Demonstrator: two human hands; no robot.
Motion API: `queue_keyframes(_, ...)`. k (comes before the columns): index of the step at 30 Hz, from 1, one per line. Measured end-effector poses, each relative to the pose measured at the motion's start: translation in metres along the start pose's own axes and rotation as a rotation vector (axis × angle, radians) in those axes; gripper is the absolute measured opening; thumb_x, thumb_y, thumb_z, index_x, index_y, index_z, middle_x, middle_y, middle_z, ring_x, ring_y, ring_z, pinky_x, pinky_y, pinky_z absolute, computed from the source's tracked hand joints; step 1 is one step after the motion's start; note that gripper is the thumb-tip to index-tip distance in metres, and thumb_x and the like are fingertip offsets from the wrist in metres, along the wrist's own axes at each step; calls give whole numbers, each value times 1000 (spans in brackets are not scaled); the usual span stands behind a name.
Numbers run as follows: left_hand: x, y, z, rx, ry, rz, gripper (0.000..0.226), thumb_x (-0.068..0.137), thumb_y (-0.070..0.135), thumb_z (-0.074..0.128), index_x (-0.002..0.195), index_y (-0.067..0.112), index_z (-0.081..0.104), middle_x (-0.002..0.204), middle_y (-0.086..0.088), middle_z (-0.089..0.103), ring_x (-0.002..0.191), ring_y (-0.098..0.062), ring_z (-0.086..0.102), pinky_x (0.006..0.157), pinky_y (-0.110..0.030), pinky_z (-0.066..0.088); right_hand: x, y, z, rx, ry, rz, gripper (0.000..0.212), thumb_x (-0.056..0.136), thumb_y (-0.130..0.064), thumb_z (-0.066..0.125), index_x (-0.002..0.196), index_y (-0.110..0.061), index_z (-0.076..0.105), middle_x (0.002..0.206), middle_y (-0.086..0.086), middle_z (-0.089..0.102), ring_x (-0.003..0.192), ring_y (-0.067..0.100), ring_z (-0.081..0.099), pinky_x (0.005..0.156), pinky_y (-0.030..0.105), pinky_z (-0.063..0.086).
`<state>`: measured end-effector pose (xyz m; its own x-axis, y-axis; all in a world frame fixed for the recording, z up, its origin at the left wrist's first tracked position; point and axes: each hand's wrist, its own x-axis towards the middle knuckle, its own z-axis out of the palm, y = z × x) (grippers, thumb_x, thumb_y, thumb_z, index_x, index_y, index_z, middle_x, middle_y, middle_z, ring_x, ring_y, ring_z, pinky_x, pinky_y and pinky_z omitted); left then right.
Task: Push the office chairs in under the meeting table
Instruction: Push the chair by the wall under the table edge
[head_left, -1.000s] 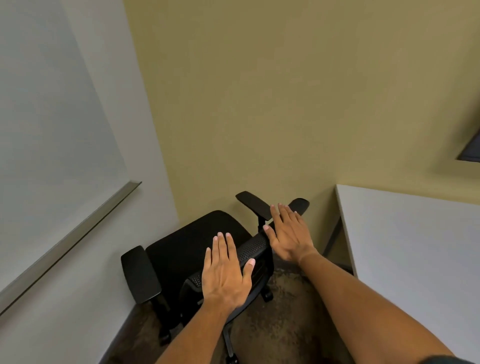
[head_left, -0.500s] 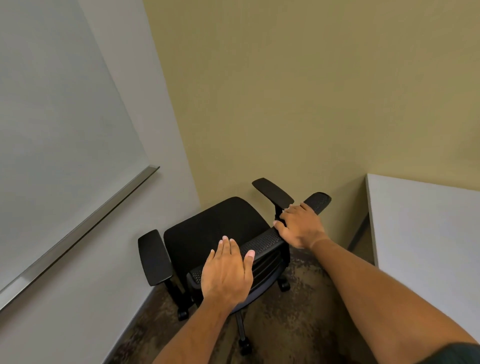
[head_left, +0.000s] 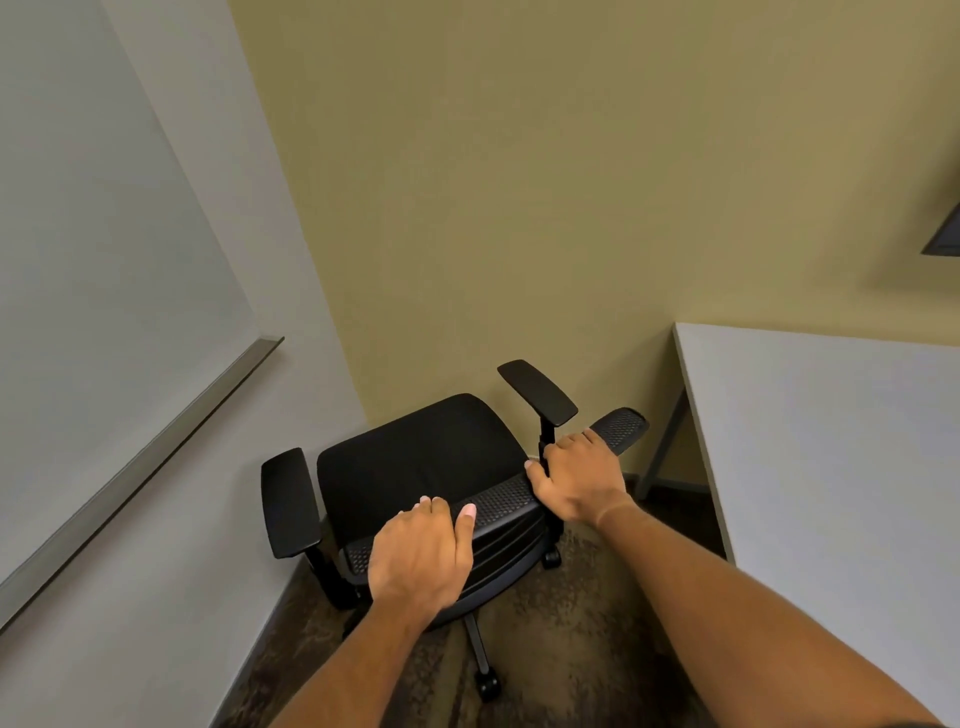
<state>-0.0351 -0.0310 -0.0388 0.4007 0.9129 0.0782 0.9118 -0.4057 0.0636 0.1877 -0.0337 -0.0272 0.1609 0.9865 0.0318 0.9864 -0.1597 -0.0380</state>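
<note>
So the black office chair (head_left: 415, 467) sits tucked into the corner of the room, at about 6 o'clock in the view, seat facing the tan wall (head_left: 519, 182) and its mesh backrest top edge running toward the person. Both hands are on that top edge: the left hand (head_left: 421, 556) has its fingers curled over the rim with the thumb lying along the mesh, and the right hand (head_left: 576, 478) is wrapped around the rim further along at roughly 4 o'clock from the seat, just beside the post of the far armrest (head_left: 537, 392). The other armrest (head_left: 288, 501) sticks out at 9 o'clock, close to the grey wall. The white meeting table (head_left: 831, 441) is off at 3 o'clock, well apart from the chair, nothing pushed under it on this side. A whiteboard (head_left: 93, 260) with a metal tray hangs at 10 o'clock, and brownish patterned carpet (head_left: 571, 649) shows under the chair's wheeled base.
</note>
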Motion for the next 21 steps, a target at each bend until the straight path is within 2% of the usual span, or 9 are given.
queue_keyframes(5, -23, -41, -8, 3, -15, 110, 76, 92, 55, -3, 92, 22, 66, 92, 2, 71, 81, -14, 67, 70, -30, 51, -44, -46, -3, -9, 25, 97, 64, 94, -54, 21, 88, -13, 69, 94, 9, 69, 96, 24, 61, 107, 41, 36)
queue_keyframes(7, -28, -56, -10, 2, -10, 146, 71, 94, 53, 3, 93, 22, 67, 94, 2, 71, 83, -14, 68, 74, -30, 52, -59, -64, -4, 0, 50, 129, 64, 94, -55, 22, 82, -14, 69, 87, 7, 69, 88, 22, 61, 104, 40, 39)
queue_keyframes(11, -37, -86, -15, -11, 3, 240, 63, 97, 50, 11, 96, 22, 67, 101, 2, 72, 90, -15, 69, 86, -33, 52, -88, -93, -3, -1, 84, 183, 63, 93, -56, 24, 75, -16, 68, 82, 6, 70, 87, 21, 64, 104, 39, 39)
queue_keyframes(13, -38, -96, -18, -27, 14, 284, 60, 98, 49, 13, 99, 23, 67, 105, 3, 71, 94, -16, 68, 91, -33, 50, -99, -102, -5, -5, 81, 199, 62, 93, -57, 23, 70, -18, 65, 74, 3, 68, 78, 19, 63, 102, 37, 40)
queue_keyframes(16, -38, -103, -20, -49, 10, 346, 56, 99, 47, 17, 113, 23, 65, 114, 2, 70, 103, -17, 66, 94, -33, 48, -118, -110, -11, -24, 76, 238, 61, 92, -58, 20, 62, -21, 59, 64, 0, 63, 62, 17, 54, 83, 36, 47)
queue_keyframes(18, -39, -106, -21, -67, 1, 395, 56, 99, 47, 18, 117, 23, 65, 116, 3, 69, 103, -15, 66, 95, -33, 49, -132, -115, -12, -30, 76, 276, 63, 91, -59, 19, 62, -21, 59, 63, 0, 62, 60, 17, 53, 71, 34, 47)
queue_keyframes(21, -43, -107, -23, -84, -9, 470, 57, 99, 47, 17, 117, 23, 65, 115, 4, 70, 101, -14, 66, 98, -33, 47, -153, -120, -14, -16, 84, 326, 62, 91, -58, 19, 61, -21, 59, 61, -1, 60, 60, 17, 54, 70, 35, 45)
